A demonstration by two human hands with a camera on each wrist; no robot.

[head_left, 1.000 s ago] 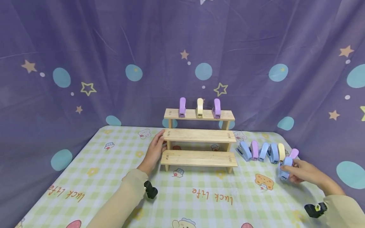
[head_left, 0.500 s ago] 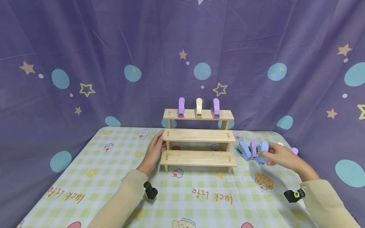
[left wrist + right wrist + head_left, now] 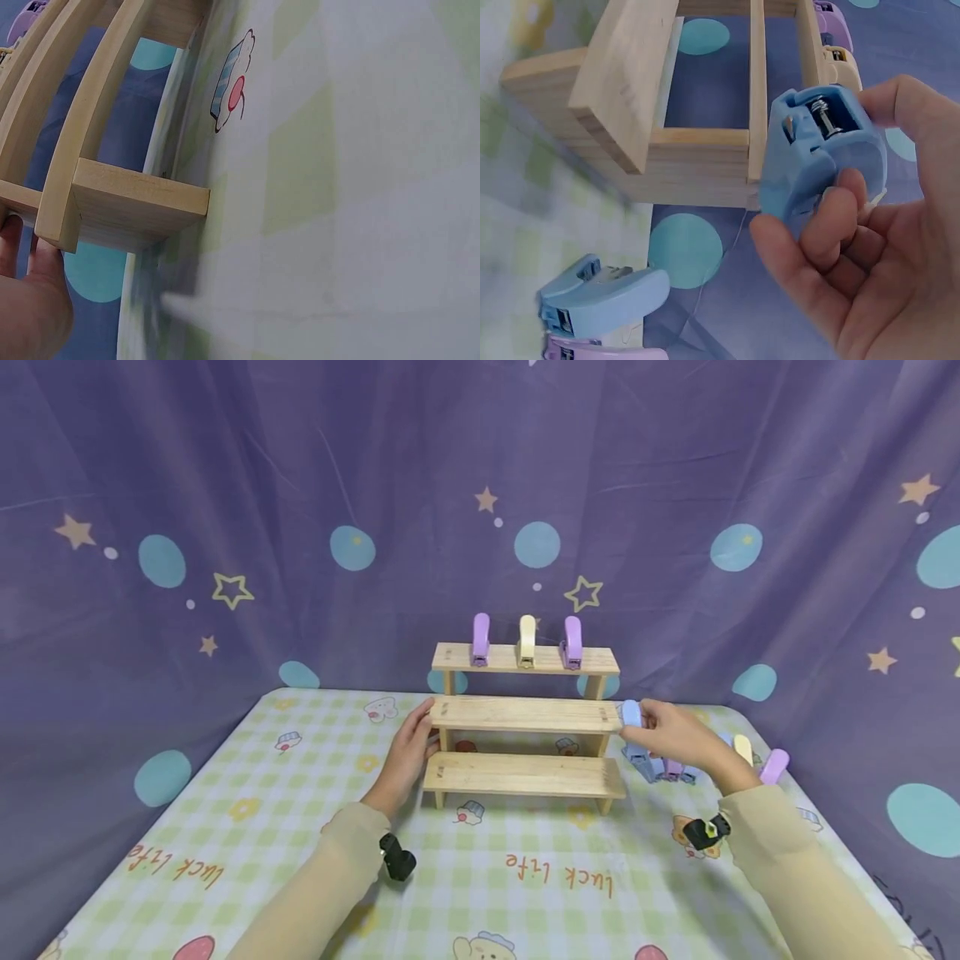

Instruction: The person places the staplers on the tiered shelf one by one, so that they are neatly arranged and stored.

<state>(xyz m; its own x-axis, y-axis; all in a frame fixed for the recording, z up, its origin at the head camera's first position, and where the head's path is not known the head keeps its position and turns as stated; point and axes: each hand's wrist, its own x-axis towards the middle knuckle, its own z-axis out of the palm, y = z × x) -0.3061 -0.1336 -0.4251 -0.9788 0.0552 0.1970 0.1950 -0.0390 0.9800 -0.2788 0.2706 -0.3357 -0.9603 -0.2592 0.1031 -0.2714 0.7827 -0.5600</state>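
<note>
A three-tier wooden display rack stands on the table, with two purple staplers and a cream stapler upright on its top tier. My left hand grips the left end of the middle tier; in the left wrist view its fingertips are at the board's end. My right hand holds a light blue stapler between thumb and fingers, raised beside the right end of the middle tier. The middle and bottom tiers are bare. The held stapler's far side is hidden in the right wrist view.
Right of the rack, under and behind my right hand, several more staplers stand in a row, among them a blue stapler, a cream stapler and a purple stapler. A green checked cloth covers the table; a purple curtain hangs behind.
My right hand has carried the blue stapler leftward and up, from the right end of the stapler row to the middle tier's right end. My left hand stays at the rack.
</note>
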